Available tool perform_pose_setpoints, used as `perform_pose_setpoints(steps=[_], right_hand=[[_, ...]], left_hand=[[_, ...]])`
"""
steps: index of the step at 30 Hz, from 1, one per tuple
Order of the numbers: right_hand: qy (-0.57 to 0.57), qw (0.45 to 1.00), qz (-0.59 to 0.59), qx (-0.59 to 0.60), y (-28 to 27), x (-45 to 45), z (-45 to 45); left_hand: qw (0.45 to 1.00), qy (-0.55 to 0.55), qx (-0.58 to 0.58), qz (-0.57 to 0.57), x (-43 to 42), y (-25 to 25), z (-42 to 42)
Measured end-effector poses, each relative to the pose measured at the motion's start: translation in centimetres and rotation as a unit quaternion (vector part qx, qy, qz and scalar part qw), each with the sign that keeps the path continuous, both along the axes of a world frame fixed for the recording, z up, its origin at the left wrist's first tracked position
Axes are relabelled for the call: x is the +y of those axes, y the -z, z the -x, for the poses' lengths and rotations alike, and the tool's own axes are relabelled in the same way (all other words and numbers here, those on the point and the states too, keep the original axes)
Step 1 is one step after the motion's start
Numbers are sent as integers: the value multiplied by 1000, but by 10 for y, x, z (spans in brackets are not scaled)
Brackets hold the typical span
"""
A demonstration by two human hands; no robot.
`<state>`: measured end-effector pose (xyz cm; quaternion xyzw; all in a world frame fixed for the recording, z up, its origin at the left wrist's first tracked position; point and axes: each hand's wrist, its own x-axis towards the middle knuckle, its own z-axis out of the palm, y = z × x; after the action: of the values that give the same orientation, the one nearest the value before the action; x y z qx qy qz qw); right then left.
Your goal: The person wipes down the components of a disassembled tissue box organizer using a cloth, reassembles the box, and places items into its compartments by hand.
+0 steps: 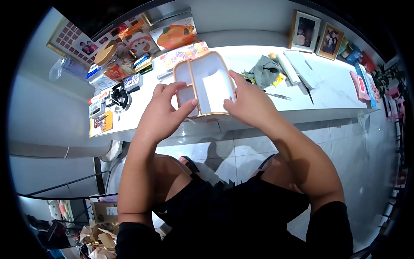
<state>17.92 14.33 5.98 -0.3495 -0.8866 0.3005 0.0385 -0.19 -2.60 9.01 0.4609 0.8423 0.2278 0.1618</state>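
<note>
I see pale blue-white inside the rectangular divided box (218, 67), orange-gold along its rim. Faint grey veins cross the white stone-look countertop (334, 96). My camera renders the crumpled cloth (264, 72) grey-green, the short fabric sleeve (330, 224) plain black, and orange fruit (177, 39) on the flat carton (173, 33).

A jar (116, 65) and a fruit-printed box (174, 35) stand on the left of the white surface (335, 92). A black cable (120, 97) lies nearer, with a yellow card (106, 125) by the front edge. Two photo frames (305, 33) stand at the right rear; a pink packet (359, 86) lies near the right end. Below is tiled floor (345, 151).
</note>
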Motion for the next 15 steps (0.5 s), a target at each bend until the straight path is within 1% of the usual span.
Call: perform_pose_setpoints(steps=[1, 2, 3, 4, 5, 6, 7, 9, 10, 11, 12, 13, 14, 15], right_hand=[[3, 1000, -1, 0, 2, 7, -2], [5, 999, 16, 44, 1, 15, -2], [8, 996, 32, 88, 1, 23, -2], [17, 991, 45, 121, 4, 32, 0], [22, 991, 44, 121, 10, 44, 4], [20, 988, 59, 141, 16, 59, 7], [18, 984, 74, 161, 15, 67, 9], [25, 986, 78, 142, 13, 80, 10], [51, 984, 81, 147, 15, 89, 11], [78, 982, 87, 150, 17, 96, 11], [111, 976, 68, 177, 13, 102, 4], [66, 971, -157, 170, 22, 117, -2], [90, 965, -233, 86, 33, 126, -12], [113, 945, -306, 2, 31, 126, -18]], left_hand=[[998, 1, -57, -9, -1, -1, 2], [998, 32, -50, -34, -3, 8, 10], [998, 36, -49, -36, -4, 8, 16], [994, 85, -5, -62, -5, 8, 21], [987, 133, 37, -87, -6, 8, 26], [980, 151, 103, -81, -7, 5, 30], [979, 156, 102, -84, -5, 5, 31], [928, 253, 234, -140, -3, 5, 30], [950, 238, 175, -99, -2, 13, 30], [953, 249, 151, -85, -1, 15, 28], [953, 252, 156, -64, 0, 16, 26], [953, 252, 162, -45, 2, 17, 24], [953, 252, 159, -47, 2, 17, 21], [956, 243, 161, -41, 3, 18, 19]])
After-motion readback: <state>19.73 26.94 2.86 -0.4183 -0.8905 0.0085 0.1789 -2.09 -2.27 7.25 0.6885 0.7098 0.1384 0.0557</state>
